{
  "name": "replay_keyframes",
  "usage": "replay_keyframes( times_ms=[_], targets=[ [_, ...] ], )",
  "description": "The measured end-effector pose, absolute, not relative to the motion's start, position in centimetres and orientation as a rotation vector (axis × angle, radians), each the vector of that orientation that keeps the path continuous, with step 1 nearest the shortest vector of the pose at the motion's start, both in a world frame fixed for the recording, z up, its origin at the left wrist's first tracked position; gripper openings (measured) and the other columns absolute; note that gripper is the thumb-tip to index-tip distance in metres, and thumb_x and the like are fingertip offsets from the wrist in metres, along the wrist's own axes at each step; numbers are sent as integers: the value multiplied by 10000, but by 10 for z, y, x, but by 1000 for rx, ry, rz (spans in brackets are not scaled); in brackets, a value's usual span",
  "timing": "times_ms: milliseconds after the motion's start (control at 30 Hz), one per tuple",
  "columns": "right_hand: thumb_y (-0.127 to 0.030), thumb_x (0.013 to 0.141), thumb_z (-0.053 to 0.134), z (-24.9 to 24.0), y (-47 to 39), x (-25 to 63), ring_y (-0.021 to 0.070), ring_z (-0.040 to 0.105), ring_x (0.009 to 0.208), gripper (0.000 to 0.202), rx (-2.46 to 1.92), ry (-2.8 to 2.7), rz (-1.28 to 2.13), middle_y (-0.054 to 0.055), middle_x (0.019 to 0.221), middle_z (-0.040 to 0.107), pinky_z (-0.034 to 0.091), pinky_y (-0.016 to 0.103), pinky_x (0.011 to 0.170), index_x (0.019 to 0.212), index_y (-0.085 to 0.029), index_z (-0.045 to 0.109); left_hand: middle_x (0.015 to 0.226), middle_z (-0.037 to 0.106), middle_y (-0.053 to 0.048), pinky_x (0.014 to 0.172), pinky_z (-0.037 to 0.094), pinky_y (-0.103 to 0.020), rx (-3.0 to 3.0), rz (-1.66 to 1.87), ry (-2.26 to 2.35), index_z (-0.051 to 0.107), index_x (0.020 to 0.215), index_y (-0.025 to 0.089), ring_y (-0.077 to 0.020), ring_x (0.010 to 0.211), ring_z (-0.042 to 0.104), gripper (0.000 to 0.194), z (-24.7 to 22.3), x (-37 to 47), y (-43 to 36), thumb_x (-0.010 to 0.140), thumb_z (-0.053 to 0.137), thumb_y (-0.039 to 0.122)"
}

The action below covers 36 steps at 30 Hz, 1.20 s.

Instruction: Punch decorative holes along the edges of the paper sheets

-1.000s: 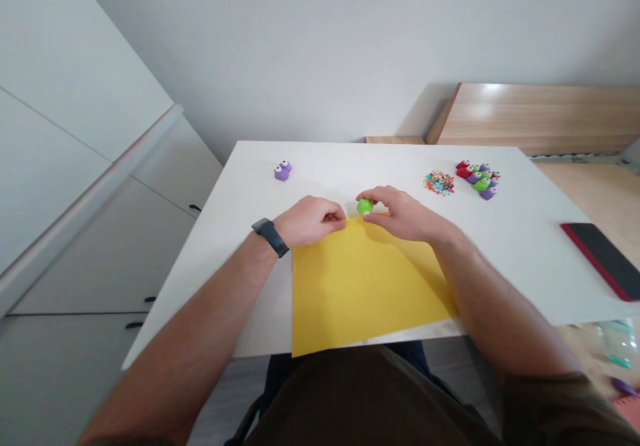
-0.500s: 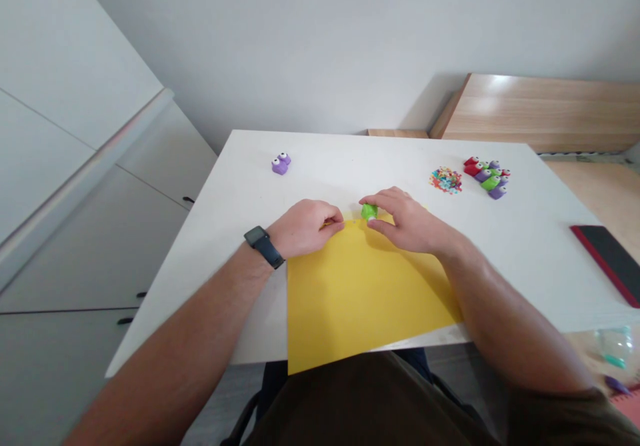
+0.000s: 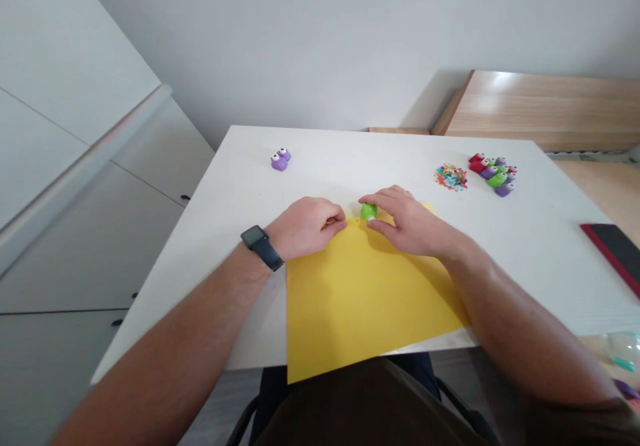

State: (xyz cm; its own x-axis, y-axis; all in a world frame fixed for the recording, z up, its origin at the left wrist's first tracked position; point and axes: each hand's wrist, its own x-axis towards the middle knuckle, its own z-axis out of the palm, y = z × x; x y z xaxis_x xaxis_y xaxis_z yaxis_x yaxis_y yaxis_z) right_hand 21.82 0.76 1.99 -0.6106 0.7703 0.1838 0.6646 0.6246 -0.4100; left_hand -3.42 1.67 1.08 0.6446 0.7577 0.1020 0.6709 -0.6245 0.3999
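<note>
A sheet of yellow paper (image 3: 360, 306) lies before me, its near edge reaching past the table's front. My left hand (image 3: 313, 226) pinches the sheet's far edge between thumb and fingers. Between the thumb and fingers of my right hand (image 3: 405, 219) is a small green craft punch (image 3: 369, 212), placed at the paper's far edge beside my left fingertips. The right fingers partly cover it, so I cannot tell whether it is pressed down.
Two purple punches with bulging eyes (image 3: 281, 159) stand at the table's (image 3: 340, 159) back left. A pile of colourful confetti (image 3: 451, 177) and several red, green and purple punches (image 3: 494, 174) lie at the back right. A black-and-red flat object (image 3: 615, 253) sits at the right edge.
The view has shifted slightly. Both hands keep nearly the same place and grip at the paper's far edge, and the green punch stays there with them.
</note>
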Motion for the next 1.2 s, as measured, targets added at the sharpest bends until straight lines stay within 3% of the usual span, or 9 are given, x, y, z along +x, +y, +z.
replay_keyframes(
  times_ms=[1200],
  targets=[
    [-293,881,653,18,5,211,305,606,1131,377,-1215,-2550,489,116,1190,711,431,468,1020,1239,-173,650,922,743,-28,781,467,-332,2610,388,1161,733,953,212,-201,867,677,219,11,-31,13,967,533,301]
  ],
)
